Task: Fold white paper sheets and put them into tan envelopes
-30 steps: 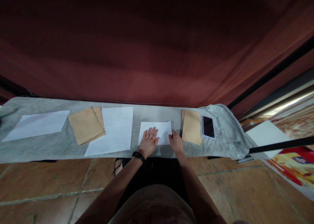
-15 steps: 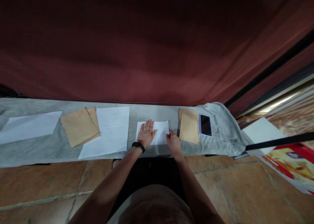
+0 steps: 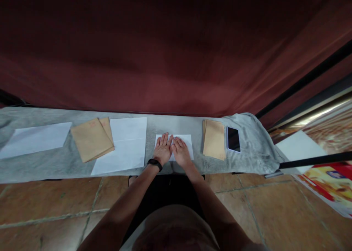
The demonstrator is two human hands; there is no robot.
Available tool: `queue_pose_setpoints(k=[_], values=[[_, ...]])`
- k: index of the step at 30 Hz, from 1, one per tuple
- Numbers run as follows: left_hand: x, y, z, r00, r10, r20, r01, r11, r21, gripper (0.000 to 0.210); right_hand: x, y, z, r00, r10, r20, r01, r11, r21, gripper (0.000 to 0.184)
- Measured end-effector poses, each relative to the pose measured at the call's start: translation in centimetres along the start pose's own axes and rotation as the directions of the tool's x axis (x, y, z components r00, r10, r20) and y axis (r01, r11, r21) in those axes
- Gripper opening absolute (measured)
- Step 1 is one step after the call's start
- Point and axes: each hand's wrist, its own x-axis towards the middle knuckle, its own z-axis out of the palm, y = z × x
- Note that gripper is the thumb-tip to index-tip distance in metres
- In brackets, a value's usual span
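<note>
A folded sheet of white paper [image 3: 188, 141] lies on the grey cloth in front of me. My left hand [image 3: 163, 148], with a black band on its wrist, rests flat on the paper's left half, fingers stretched forward. Beside it, my right hand [image 3: 180, 151] lies flat on the middle of the paper, its fingers extended and close to the left thumb. Neither hand grips anything. Both hands cover much of the sheet. Right of the paper is a small stack of brown envelopes [image 3: 214, 139].
A phone [image 3: 233, 139] lies right of the envelopes on the grey cloth [image 3: 253, 148]. To the left are a large white sheet [image 3: 129, 141], more brown envelopes [image 3: 92, 139] partly over it, and another white sheet [image 3: 38, 137]. A dark red curtain [image 3: 154, 78] hangs behind.
My right hand has left the paper's right edge and moved left to lie flat on its middle. My left hand stays flat on the paper. The view has shifted slightly.
</note>
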Motion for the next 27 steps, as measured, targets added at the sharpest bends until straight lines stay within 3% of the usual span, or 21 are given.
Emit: queue_pose_setpoints(k=[3,9,15,19,23,27], values=[[-0.1,-0.3,0.0,1.000,0.013,0.013,-0.013,1.000,-0.005,0.060,0.6,-0.6,1.2,0.999,0.014,0.050,-0.012,0.999,-0.037,0.047],[-0.1,-0.3,0.3,0.999,-0.013,-0.039,0.013,1.000,-0.020,0.060,0.4,0.8,1.4,0.997,0.064,0.032,-0.059,0.991,-0.119,0.048],[-0.8,-0.1,0.1,0.985,-0.168,-0.029,0.168,0.986,0.011,0.063,-0.3,2.7,1.5,0.994,0.080,-0.073,-0.092,0.981,-0.173,0.052],[-2.4,0.1,-0.2,0.946,-0.306,-0.109,0.310,0.950,0.021,0.064,-1.2,3.5,1.4,0.985,0.103,-0.136,-0.128,0.973,-0.193,0.052],[-4.3,0.7,-1.1,0.922,-0.358,-0.147,0.357,0.933,-0.038,0.064,-2.4,3.9,1.3,0.979,0.111,-0.169,-0.146,0.967,-0.208,0.054],[-4.9,0.8,-2.6,0.906,-0.412,-0.095,0.394,0.904,-0.164,0.067,-3.1,4.0,1.4,0.971,0.096,-0.218,-0.144,0.965,-0.220,0.058]])
